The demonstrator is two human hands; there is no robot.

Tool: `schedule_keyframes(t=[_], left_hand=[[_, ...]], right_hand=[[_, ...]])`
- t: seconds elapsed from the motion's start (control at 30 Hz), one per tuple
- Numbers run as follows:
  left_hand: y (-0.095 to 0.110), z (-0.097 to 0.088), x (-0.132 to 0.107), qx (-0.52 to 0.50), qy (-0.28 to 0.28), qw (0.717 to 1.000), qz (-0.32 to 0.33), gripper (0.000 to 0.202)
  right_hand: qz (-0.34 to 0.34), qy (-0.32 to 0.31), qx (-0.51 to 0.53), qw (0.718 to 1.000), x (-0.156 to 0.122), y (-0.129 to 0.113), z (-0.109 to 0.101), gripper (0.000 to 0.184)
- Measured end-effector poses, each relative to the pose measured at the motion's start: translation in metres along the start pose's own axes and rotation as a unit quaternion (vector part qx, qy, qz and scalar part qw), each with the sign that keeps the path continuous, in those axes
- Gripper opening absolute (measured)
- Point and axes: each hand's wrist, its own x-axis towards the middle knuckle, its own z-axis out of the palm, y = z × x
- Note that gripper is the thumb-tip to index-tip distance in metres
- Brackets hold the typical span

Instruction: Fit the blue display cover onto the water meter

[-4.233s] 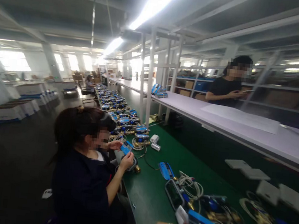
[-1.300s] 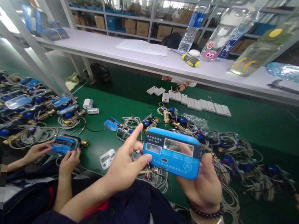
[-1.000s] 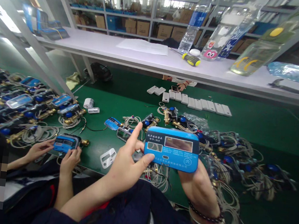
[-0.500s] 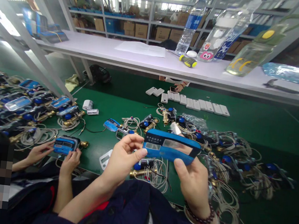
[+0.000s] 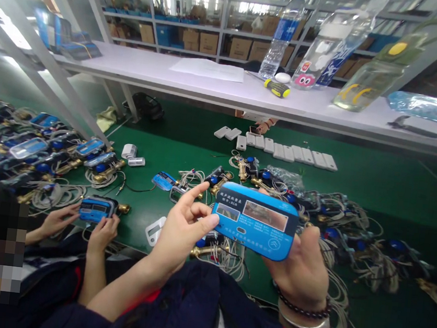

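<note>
Centre right of the frame, a glossy blue-and-black rounded rectangular panel with see-through windows tilts above a smooth green tabletop. The left hand pinches its left edge, forefinger extended; the right hand backs its right end, thumb apart, other fingers hidden. Holding by the edges should spare the windows smudges. Below lie coiled pale cables.

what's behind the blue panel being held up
Part of the right hand goes behind the blue panel, and coiled cables show past its lower edge. The panel covers the rest of that hand and whatever lies directly behind, so those can't be seen.
</note>
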Motion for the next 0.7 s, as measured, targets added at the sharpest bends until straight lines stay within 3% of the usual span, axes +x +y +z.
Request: schedule_keyframes(t=[0.2, 0.43, 0.7], left_hand=[[-0.0004, 0.0003, 0.0002, 0.001, 0.000, 1.000, -0.006, 0.071], [-0.0022, -0.0012, 0.0010, 0.003, -0.007, 1.000, -0.004, 0.071], [-0.0036, 0.0003, 0.0007, 0.000, -0.005, 1.000, -0.001, 0.071]], right_hand=[[0.002, -0.025, -0.033, 0.999, 0.0007, 0.0017, -0.0017, 0.068], [-0.035, 0.010, -0.149, 0.988, 0.0019, -0.0007, 0.0036, 0.073], [-0.031, 0.010, -0.140, 0.990, -0.0011, 0.0019, 0.0000, 0.072]])
